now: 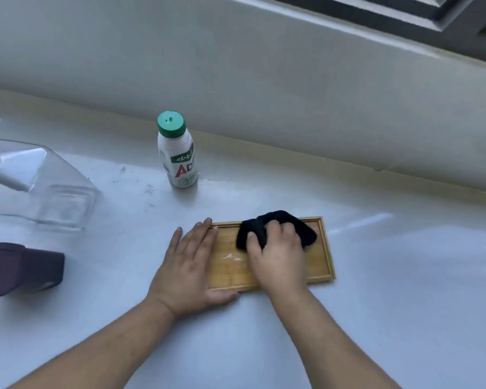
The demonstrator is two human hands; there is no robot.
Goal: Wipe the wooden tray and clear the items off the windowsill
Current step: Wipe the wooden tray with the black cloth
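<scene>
A small rectangular wooden tray point(326, 256) lies flat on the white windowsill point(404, 290). My left hand point(190, 268) rests flat with spread fingers over the tray's left end, pinning it down. My right hand point(277, 254) presses a crumpled black cloth point(270, 223) onto the tray's middle and far side. A pale wet smear point(232, 257) shows on the wood between the two hands. A white drink bottle point(177, 153) with a green cap stands upright behind the tray, to the left.
A clear glass jar point(59, 192) lies on its side at the left, with a white handle reaching into it. A dark purple object point(20, 266) sits at the left edge. The grey wall point(264, 80) rises behind the sill, with a window frame point(432, 12) at the top right.
</scene>
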